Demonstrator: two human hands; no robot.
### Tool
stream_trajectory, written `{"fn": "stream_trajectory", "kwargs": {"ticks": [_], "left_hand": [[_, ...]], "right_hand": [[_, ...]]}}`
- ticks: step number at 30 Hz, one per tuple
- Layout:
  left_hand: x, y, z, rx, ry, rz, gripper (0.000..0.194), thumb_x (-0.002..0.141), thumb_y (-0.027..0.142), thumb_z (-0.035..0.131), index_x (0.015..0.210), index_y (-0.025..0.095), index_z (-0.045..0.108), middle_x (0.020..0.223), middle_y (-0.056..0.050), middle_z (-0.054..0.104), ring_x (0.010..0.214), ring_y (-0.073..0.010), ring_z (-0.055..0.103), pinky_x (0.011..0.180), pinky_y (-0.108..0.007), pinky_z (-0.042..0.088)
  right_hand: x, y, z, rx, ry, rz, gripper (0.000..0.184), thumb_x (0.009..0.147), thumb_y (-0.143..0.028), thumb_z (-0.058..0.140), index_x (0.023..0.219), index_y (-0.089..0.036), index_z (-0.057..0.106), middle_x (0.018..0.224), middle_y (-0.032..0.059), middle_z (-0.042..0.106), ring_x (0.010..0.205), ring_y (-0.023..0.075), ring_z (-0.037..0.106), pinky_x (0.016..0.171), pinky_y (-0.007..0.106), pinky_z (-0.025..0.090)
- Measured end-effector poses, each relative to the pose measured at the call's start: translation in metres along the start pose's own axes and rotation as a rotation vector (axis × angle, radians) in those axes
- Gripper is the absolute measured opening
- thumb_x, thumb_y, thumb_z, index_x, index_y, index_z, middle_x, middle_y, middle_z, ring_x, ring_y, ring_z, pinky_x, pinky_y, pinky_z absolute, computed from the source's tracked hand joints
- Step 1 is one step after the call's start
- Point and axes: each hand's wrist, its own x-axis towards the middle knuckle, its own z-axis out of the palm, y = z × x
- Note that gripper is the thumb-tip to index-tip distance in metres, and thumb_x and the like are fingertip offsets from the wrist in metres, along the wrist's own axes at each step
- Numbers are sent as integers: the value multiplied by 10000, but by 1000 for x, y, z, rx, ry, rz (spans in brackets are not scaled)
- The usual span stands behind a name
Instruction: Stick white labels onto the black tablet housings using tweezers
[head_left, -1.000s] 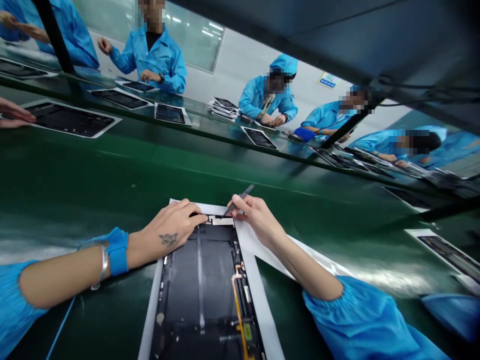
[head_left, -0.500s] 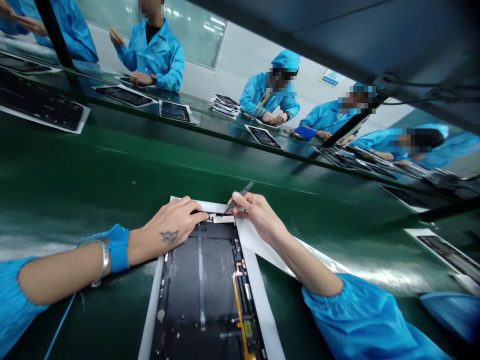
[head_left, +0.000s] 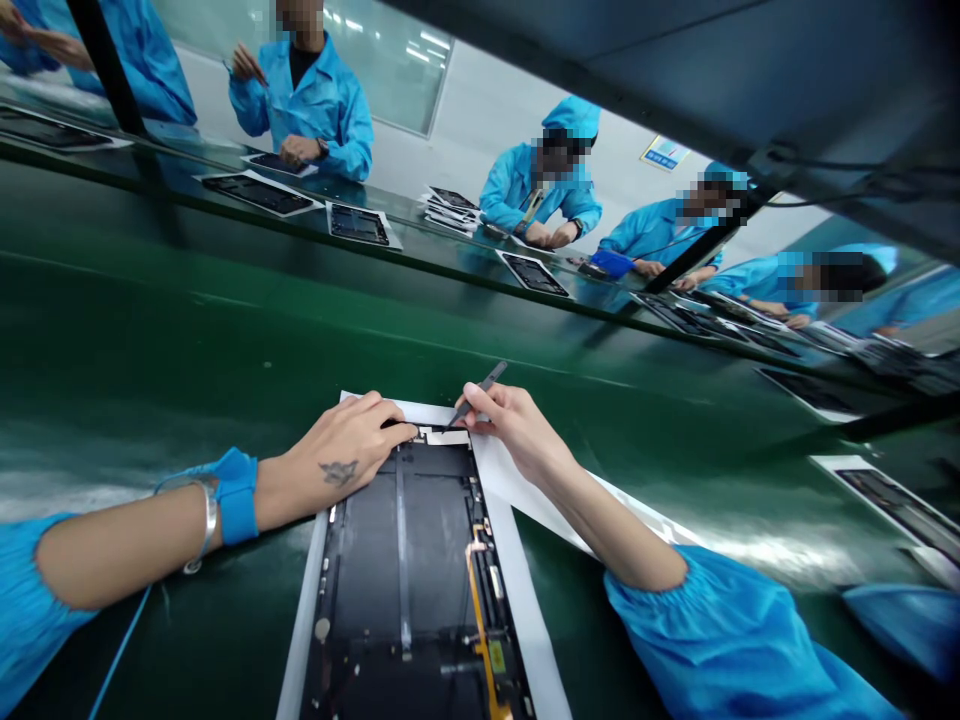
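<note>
Bright, even light falls across the green conveyor belt (head_left: 225, 330), and white glare streaks its glossy surface beside my left forearm (head_left: 127, 545) and again toward its right side. Beyond the belt, ceiling lamps (head_left: 427, 40) show as small reflections in a glass panel (head_left: 390, 70), while an overhead panel (head_left: 750, 60) sits dark. Shadows stay faint. Wide-angle distortion bends and tilts everything toward the edges, though the view stays mostly sharp.

You have room over the glossy green counter (head_left: 225, 340) at mid-frame; a black rectangular tablet housing (head_left: 401, 560) blocks bottom center.
</note>
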Motion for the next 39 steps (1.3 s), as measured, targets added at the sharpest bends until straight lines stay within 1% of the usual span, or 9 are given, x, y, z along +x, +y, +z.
{"fn": "stream_trajectory", "kwargs": {"ticks": [9, 13, 18, 21, 24, 28, 31, 35, 39], "left_hand": [[0, -1, 0, -13, -13, -13, 393, 952, 55, 403, 1225, 233, 624, 1131, -70, 602, 962, -223, 532, 804, -354, 473], [1, -2, -1, -14, -28, -3, 433, 946, 47, 369, 1237, 244, 623, 1116, -71, 576, 932, -221, 506, 772, -344, 444], [3, -4, -5, -5, -52, 14, 432, 944, 51, 381, 1242, 251, 621, 1103, -69, 578, 919, -219, 506, 753, -337, 424], [2, -6, -6, -16, -59, 19, 424, 958, 71, 391, 1264, 265, 612, 1129, -61, 592, 950, -218, 521, 777, -342, 431], [1, -8, -6, -29, -69, 25, 411, 967, 88, 395, 1278, 255, 607, 1159, -55, 613, 991, -220, 541, 812, -359, 446], [0, -10, -4, -30, -44, 31, 407, 967, 95, 403, 1285, 250, 604, 1181, -58, 626, 1025, -227, 550, 830, -372, 459], [0, -10, -4, -22, -36, 36, 400, 960, 86, 416, 1268, 246, 617, 1159, -61, 632, 1014, -228, 556, 816, -362, 467], [1, -9, -4, -12, -25, 46, 386, 959, 83, 420, 1249, 233, 626, 1139, -62, 638, 988, -225, 557, 805, -357, 470], [1, -8, -5, -4, -13, 53, 378, 963, 83, 414, 1233, 232, 632, 1120, -59, 641, 971, -218, 561, 793, -348, 468]], "right_hand": [[0, 1, 1, 13, -1, -7, 531, 667, -691, 766, 623, -183, 618, 613, 18, 575, 672, 170, 580, 688, 308, 494], [2, 4, 2, -20, 7, -44, 534, 697, -693, 736, 615, -181, 608, 604, 15, 581, 641, 160, 566, 662, 296, 475], [2, 10, 0, -158, 108, -117, 514, 743, -695, 683, 681, -186, 638, 575, 21, 593, 619, 196, 604, 640, 313, 468], [-7, 9, 3, -184, 179, -228, 471, 817, -654, 633, 733, -192, 665, 691, 48, 662, 704, 224, 658, 690, 325, 494], [-17, 7, 9, -245, 143, -385, 426, 888, -602, 586, 801, -201, 700, 838, 57, 711, 789, 225, 667, 701, 306, 497], [-22, 11, 16, -354, 63, -524, 403, 956, -529, 538, 821, -191, 711, 863, 62, 720, 778, 206, 667, 648, 287, 489], [-20, 13, 16, -414, 37, -618, 362, 981, -456, 539, 807, -192, 715, 888, 73, 729, 842, 211, 676, 699, 295, 513], [-21, 14, 14, -480, 6, -747, 279, 995, -381, 545, 880, -201, 724, 860, 66, 730, 823, 206, 661, 738, 321, 524], [-23, 16, 14, -502, 15, -764, 267, 1001, -357, 537, 888, -198, 719, 848, 61, 727, 803, 198, 664, 729, 315, 523]]}}
